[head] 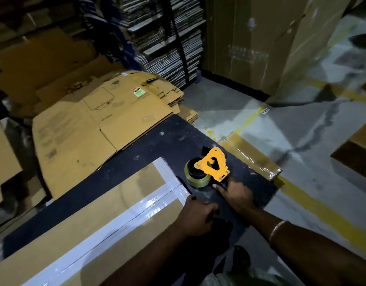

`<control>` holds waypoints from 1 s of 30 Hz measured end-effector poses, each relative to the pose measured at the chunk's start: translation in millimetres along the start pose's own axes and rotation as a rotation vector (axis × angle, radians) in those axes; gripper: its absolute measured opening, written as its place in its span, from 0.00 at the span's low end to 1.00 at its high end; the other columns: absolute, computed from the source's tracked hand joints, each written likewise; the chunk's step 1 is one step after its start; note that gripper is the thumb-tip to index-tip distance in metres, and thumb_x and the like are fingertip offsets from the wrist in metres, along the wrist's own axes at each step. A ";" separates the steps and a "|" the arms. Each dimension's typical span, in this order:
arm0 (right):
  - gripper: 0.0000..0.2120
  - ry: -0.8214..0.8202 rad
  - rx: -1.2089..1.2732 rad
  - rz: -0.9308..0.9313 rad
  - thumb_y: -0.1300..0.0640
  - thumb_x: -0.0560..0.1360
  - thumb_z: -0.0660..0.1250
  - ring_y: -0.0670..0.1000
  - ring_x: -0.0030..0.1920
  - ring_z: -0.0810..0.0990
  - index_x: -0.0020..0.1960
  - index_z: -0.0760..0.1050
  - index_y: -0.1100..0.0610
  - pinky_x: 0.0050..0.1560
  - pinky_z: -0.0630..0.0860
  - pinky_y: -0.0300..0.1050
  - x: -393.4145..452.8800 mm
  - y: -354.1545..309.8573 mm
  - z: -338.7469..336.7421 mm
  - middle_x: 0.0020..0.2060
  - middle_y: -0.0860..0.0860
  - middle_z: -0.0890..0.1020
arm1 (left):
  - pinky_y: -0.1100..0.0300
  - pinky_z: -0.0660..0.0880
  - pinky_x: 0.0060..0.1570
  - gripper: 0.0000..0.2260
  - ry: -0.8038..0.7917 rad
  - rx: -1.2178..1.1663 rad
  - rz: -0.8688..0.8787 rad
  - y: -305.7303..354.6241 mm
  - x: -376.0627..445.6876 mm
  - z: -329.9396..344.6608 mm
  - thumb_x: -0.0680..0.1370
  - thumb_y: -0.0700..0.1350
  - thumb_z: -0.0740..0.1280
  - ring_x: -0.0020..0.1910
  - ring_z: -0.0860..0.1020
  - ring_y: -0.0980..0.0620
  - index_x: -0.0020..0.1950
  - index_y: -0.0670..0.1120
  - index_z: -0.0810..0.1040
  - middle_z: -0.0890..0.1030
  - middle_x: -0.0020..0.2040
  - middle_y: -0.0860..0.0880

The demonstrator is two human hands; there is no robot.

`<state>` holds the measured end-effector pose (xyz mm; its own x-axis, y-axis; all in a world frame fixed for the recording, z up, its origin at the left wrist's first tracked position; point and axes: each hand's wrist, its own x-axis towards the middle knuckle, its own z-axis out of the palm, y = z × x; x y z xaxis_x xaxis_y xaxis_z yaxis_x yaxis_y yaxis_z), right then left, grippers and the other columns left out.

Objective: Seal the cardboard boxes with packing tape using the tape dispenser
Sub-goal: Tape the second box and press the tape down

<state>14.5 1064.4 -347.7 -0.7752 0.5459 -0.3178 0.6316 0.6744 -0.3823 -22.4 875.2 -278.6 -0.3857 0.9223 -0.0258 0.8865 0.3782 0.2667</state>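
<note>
Right hand (236, 196) beside tape dispenser (209, 169), near table edge (275, 189).

Dim overall, with the upper left of the frame almost black. Light falls brightest on the floor (301, 124) at right. Glare streaks the tape (120, 226) on the box (54, 240) at lower left. Edges bend with wide-angle distortion, and the upper right is blurred.

We see a dark flat work table (157, 139); left of it lie flattened brown cardboard sheets (91, 120), behind it a strapped stack of grey sheets (169, 38), right a yellow-lined grey concrete floor (301, 124).
</note>
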 end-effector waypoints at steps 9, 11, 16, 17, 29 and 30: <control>0.29 0.059 -0.118 0.025 0.32 0.78 0.56 0.58 0.51 0.82 0.59 0.70 0.58 0.42 0.73 0.45 -7.9 -7.4 23.1 0.51 0.57 0.82 | 0.58 0.62 0.39 0.11 0.076 -0.055 -0.241 11.4 12.4 4.4 0.65 0.52 0.63 0.38 0.78 0.49 0.39 0.49 0.80 0.80 0.36 0.49; 0.30 0.072 -0.133 0.030 0.32 0.79 0.54 0.58 0.51 0.82 0.60 0.70 0.58 0.42 0.72 0.45 -9.5 -8.9 25.6 0.52 0.57 0.82 | 0.58 0.65 0.37 0.11 0.117 -0.044 -0.241 9.9 12.7 7.9 0.64 0.54 0.62 0.36 0.77 0.50 0.37 0.49 0.79 0.80 0.34 0.49; 0.30 0.093 -0.145 0.012 0.33 0.80 0.55 0.60 0.52 0.82 0.63 0.68 0.59 0.42 0.71 0.46 -8.4 -8.4 25.1 0.54 0.58 0.80 | 0.61 0.68 0.35 0.09 0.169 0.030 -0.199 20.1 12.3 5.1 0.64 0.51 0.59 0.25 0.73 0.50 0.29 0.49 0.75 0.72 0.23 0.50; 0.30 0.105 -0.148 -0.007 0.34 0.80 0.55 0.60 0.52 0.82 0.64 0.67 0.60 0.43 0.74 0.47 -7.9 -7.5 25.8 0.56 0.58 0.79 | 0.60 0.69 0.36 0.10 0.178 0.041 -0.194 22.0 12.8 4.0 0.65 0.51 0.57 0.25 0.73 0.50 0.29 0.50 0.75 0.72 0.23 0.51; 0.38 0.386 -0.123 0.004 0.35 0.73 0.62 0.65 0.61 0.74 0.70 0.69 0.63 0.60 0.67 0.64 -24.7 -25.7 21.3 0.62 0.65 0.74 | 0.50 0.72 0.63 0.12 0.232 -0.496 0.163 -14.4 -7.4 -15.2 0.69 0.37 0.70 0.58 0.80 0.44 0.52 0.42 0.82 0.82 0.54 0.46; 0.37 0.415 -0.064 -0.027 0.36 0.73 0.60 0.64 0.63 0.74 0.71 0.69 0.62 0.62 0.65 0.63 -29.0 -31.8 18.7 0.63 0.64 0.73 | 0.48 0.72 0.61 0.09 0.240 -0.428 0.202 -17.2 -11.5 -13.2 0.70 0.39 0.71 0.57 0.79 0.44 0.50 0.42 0.82 0.82 0.53 0.46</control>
<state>17.0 1017.8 -342.5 -0.7361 0.6729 0.0727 0.6198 0.7133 -0.3273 -36.5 857.0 -270.2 -0.3105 0.9102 0.2741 0.7846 0.0826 0.6144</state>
